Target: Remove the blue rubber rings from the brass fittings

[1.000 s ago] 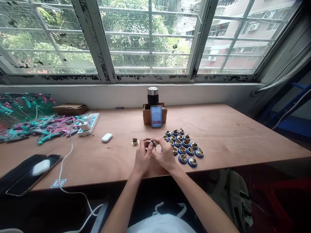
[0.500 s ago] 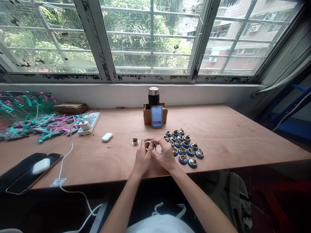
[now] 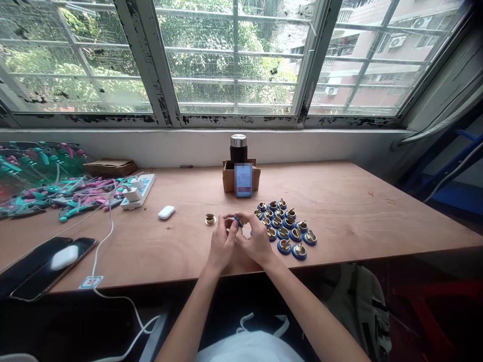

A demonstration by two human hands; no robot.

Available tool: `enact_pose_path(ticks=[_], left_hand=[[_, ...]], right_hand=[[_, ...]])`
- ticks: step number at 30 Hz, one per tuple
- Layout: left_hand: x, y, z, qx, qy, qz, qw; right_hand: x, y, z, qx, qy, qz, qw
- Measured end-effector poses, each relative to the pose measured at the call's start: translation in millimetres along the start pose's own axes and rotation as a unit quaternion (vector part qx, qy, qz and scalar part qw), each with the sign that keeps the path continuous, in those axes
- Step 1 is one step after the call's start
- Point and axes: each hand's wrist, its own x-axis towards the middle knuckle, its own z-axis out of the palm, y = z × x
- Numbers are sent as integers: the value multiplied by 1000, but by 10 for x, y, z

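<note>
My left hand (image 3: 223, 236) and my right hand (image 3: 255, 238) meet above the near middle of the desk, fingertips pinched together. Between them is a small round blue-and-gold metal piece (image 3: 237, 219), mostly covered by the fingers. Just left of my left hand lies a gold metal piece (image 3: 210, 219) with an upright tab and no blue ring. Close by my right hand, several gold pieces with blue rings (image 3: 283, 233) sit in loose rows, some partly hidden behind the hand.
A phone (image 3: 243, 180) leans on a cardboard box (image 3: 228, 180) holding a black bottle (image 3: 238, 150). Leftward are a white earbud case (image 3: 166, 212), a power strip (image 3: 145, 191), a pile of pink and teal tools (image 3: 83, 196) and dark phones (image 3: 77, 251). A white cable (image 3: 102, 241) crosses the desk edge.
The piece between my fingertips has turned, and more of its blue part shows now. Both hands stay in almost the same place.
</note>
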Motion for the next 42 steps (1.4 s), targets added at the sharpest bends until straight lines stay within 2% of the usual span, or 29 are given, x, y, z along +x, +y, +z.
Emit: enact_pose_path(ticks=[4, 18, 24, 32, 42], left_hand=[[-1, 16, 3, 2, 4, 4, 1000], [8, -21, 7, 4, 1, -22, 1000], [0, 44, -3, 10, -6, 3, 1000], [5, 2, 5, -3, 7, -6, 1000], [2, 15, -20, 20, -5, 1, 1000]], right_hand=[[-4, 7, -11, -16, 4, 22, 1000], [-7, 34, -7, -4, -9, 17, 1000], [-10, 40, 6, -7, -12, 30, 999], [2, 4, -21, 0, -21, 4, 1000], [14, -19, -14, 1, -26, 9, 1000]])
